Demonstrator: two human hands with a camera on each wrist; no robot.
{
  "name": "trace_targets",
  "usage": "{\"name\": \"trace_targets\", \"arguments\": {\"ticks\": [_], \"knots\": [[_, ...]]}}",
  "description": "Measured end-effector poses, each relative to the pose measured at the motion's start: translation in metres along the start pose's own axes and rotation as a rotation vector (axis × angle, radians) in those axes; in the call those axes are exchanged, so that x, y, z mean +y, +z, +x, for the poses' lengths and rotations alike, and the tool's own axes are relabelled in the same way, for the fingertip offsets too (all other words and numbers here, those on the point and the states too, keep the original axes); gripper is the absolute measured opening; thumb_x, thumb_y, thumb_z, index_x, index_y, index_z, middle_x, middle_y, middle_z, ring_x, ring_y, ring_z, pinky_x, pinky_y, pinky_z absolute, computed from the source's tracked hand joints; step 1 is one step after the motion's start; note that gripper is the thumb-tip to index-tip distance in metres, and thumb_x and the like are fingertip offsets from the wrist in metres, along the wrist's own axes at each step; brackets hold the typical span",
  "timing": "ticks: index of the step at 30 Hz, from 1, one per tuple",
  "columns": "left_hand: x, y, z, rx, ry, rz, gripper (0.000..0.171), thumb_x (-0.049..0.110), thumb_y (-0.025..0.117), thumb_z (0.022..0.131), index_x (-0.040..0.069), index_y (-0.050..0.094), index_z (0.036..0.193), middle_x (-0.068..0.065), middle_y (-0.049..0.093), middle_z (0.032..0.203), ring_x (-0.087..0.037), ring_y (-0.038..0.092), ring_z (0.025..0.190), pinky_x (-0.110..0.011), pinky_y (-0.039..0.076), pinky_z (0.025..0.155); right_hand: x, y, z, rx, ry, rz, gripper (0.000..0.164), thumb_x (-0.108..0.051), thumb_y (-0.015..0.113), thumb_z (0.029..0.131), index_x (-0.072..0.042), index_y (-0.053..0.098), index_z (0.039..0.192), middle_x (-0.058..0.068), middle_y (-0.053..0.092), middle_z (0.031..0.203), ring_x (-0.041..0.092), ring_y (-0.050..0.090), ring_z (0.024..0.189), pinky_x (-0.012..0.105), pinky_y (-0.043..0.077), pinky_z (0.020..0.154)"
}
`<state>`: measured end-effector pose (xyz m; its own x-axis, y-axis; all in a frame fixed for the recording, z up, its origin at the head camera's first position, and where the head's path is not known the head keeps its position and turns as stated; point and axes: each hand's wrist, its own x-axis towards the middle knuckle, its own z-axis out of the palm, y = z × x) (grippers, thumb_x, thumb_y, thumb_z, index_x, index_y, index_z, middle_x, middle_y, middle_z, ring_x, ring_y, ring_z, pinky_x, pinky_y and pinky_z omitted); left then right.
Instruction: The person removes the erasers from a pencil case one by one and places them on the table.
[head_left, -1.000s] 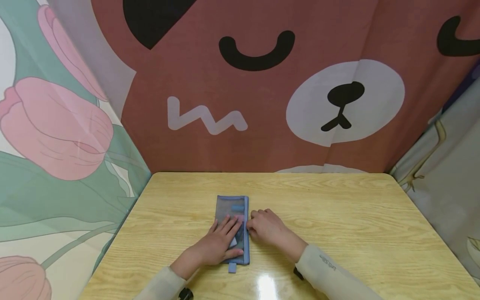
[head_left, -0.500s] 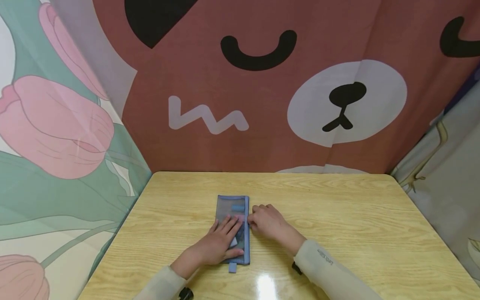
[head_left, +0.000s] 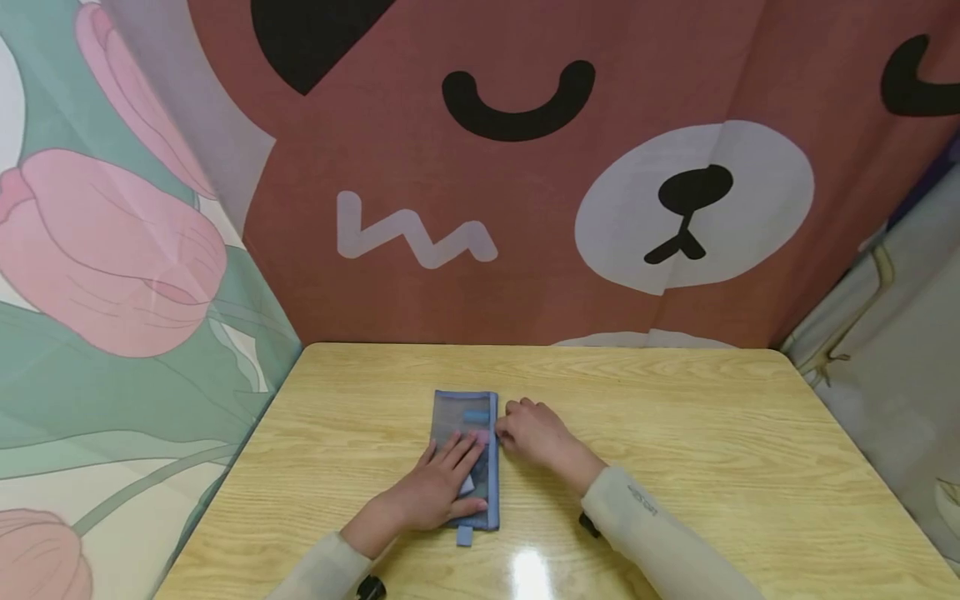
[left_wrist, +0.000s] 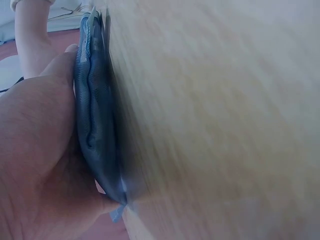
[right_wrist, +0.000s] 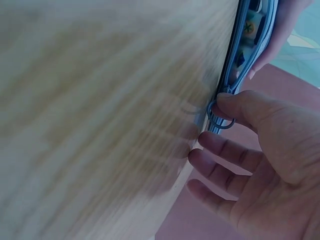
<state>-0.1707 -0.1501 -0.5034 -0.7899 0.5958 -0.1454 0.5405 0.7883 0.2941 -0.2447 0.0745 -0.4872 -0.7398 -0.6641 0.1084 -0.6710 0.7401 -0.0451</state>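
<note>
A blue-grey mesh zip pouch [head_left: 448, 407] lies flat on the table with its zip along the right side. Through the mesh show a blue piece [head_left: 476, 415] and a pink piece [head_left: 482, 437]. My left hand [head_left: 427, 493] presses on the pouch with spread fingers, covering its middle. At the zip, my right hand [head_left: 534, 433] pinches the ring pull [right_wrist: 222, 127] between thumb and forefinger, the other fingers loosely bent. Behind the slider the zip gapes, and a small item with an orange mark [right_wrist: 248, 27] shows inside.
The wood-grain table [head_left: 675, 433] extends around the pouch on all sides. A fabric tab [head_left: 465, 536] sticks out from the pouch's near end. A curtain with a bear print [head_left: 525, 250] hangs behind the table, and a tulip-print curtain [head_left: 112, 250] hangs at the left.
My right hand has slid a little along the zip, away from me toward the pouch's far end. The left hand and the pouch stay in place.
</note>
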Motion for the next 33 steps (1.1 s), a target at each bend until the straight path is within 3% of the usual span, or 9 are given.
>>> {"name": "trace_targets", "arguments": {"ticks": [11, 20, 33], "knots": [[0.004, 0.001, 0.001, 0.004, 0.019, -0.001, 0.086, 0.064, 0.042, 0.101, 0.012, 0.015, 0.163, -0.011, 0.013, 0.17, -0.037, 0.01, 0.155, -0.067, 0.019, 0.116, 0.011, -0.002, 0.006, -0.001, 0.022, 0.03, 0.017, -0.016, 0.071, 0.093, -0.025, 0.07, 0.079, -0.003, 0.054, 0.082, 0.018, 0.047, 0.071, 0.035, 0.045, 0.059], [0.004, 0.0, 0.001, 0.02, 0.012, 0.028, 0.085, 0.064, 0.042, 0.101, 0.011, 0.018, 0.163, -0.011, 0.014, 0.169, -0.038, 0.012, 0.154, -0.067, 0.019, 0.116, 0.015, -0.007, 0.015, -0.027, 0.037, 0.054, 0.017, -0.016, 0.069, 0.096, -0.024, 0.069, 0.081, -0.002, 0.054, 0.083, 0.019, 0.048, 0.073, 0.035, 0.043, 0.06], [0.0, 0.0, -0.002, 0.025, 0.029, -0.01, 0.083, 0.059, 0.046, 0.102, 0.011, 0.017, 0.163, -0.013, 0.015, 0.169, -0.039, 0.011, 0.154, -0.067, 0.018, 0.116, 0.023, 0.0, 0.029, -0.038, 0.068, 0.05, 0.022, -0.017, 0.066, 0.098, -0.025, 0.066, 0.078, -0.002, 0.051, 0.082, 0.018, 0.047, 0.073, 0.033, 0.042, 0.061]]}}
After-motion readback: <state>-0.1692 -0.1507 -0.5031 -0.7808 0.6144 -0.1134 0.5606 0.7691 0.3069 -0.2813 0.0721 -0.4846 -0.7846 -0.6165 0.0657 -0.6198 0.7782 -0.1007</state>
